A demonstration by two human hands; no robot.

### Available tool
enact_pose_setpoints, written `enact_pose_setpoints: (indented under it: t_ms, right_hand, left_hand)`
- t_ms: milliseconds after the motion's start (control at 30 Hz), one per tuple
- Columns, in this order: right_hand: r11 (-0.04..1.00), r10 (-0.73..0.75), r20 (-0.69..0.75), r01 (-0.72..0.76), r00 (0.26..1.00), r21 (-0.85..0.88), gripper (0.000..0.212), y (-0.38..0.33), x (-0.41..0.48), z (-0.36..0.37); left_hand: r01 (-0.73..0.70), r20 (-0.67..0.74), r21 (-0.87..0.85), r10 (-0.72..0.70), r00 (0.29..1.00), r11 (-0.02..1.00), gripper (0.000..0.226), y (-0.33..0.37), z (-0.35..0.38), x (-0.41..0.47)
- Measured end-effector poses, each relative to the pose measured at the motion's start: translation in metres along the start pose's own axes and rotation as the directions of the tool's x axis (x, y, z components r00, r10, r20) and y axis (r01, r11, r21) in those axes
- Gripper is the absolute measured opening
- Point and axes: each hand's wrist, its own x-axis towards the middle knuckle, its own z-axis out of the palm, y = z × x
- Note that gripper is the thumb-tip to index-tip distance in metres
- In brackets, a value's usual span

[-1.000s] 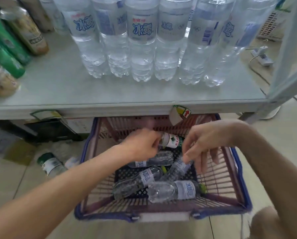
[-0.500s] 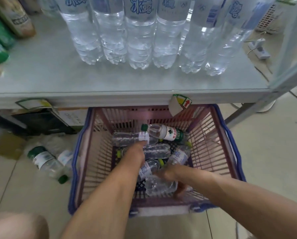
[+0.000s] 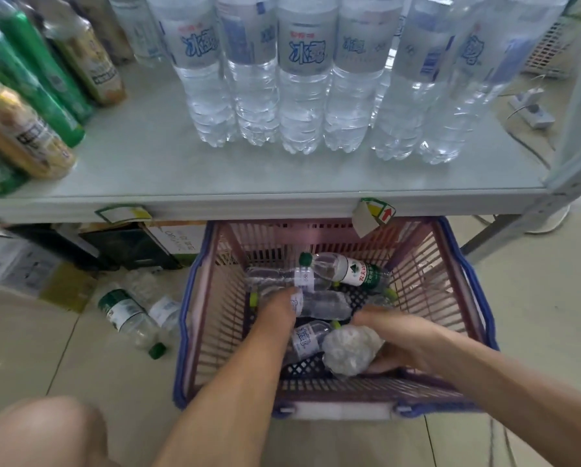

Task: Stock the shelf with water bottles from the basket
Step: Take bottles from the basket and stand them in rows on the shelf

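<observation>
My right hand (image 3: 397, 338) has just closed round the near water bottle (image 3: 348, 350) and tipped its base up off the basket (image 3: 211, 332) floor (ready for the shelf (image 3: 181, 170), I reckon), while my left hand (image 3: 279, 310), apart from it, lies on 1 middle bottle (image 3: 326, 303), grip hidden.

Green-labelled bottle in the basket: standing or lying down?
Lying down: the green-labelled bottle rests on its side across other bottles at the basket's far end, green cap pointing left.
</observation>
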Motion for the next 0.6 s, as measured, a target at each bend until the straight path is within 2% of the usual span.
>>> enact_pose_setpoints:
  t_ms: [33,100,133,200,300,367,467,533,600]
  right_hand:
    - [0.999,-0.046,0.027,0.046,0.999,0.011,0.025,-0.002,-0.005,-0.009]
    - [0.990,-0.135,0.064,0.137,0.989,-0.027,0.018,-0.010,-0.016,-0.020]
    - [0.986,-0.166,0.065,0.168,0.984,-0.023,0.015,-0.015,-0.021,-0.023]
    - [0.976,-0.219,0.079,0.219,0.972,0.012,0.016,-0.020,-0.025,-0.027]
    - [0.951,-0.296,0.125,0.304,0.947,-0.053,0.028,-0.025,-0.030,-0.031]
    - [0.937,-0.311,0.199,0.335,0.929,-0.102,0.024,-0.027,-0.035,-0.035]
    - [0.905,-0.331,0.304,0.392,0.893,-0.167,0.010,-0.031,-0.044,-0.055]
    - [0.886,-0.393,0.242,0.436,0.887,-0.159,0.003,-0.037,-0.043,-0.067]
    - [0.904,-0.376,0.122,0.393,0.918,-0.168,0.012,-0.033,-0.029,-0.063]
  left_hand:
    - [-0.016,0.006,-0.056,0.016,1.000,0.998,0.076,-0.001,0.003,0.008]
    - [-0.079,-0.149,-0.145,0.057,0.987,0.986,0.113,0.016,0.004,-0.024]
    - [-0.101,-0.198,-0.163,0.067,0.978,0.981,0.117,0.024,0.004,-0.049]
    - [-0.203,-0.253,-0.081,0.177,0.951,0.976,0.101,0.041,0.007,-0.119]
    - [-0.307,-0.254,0.150,0.336,0.907,0.940,0.077,0.049,0.004,-0.147]
    - [-0.339,-0.197,0.325,0.414,0.889,0.883,0.070,0.057,-0.003,-0.166]
    - [-0.333,-0.111,0.506,0.443,0.890,0.796,0.053,0.079,-0.019,-0.188]
    - [-0.341,-0.078,0.579,0.467,0.881,0.740,0.054,0.094,-0.030,-0.206]
    - [-0.344,-0.079,0.589,0.475,0.876,0.732,0.058,0.097,-0.038,-0.209]
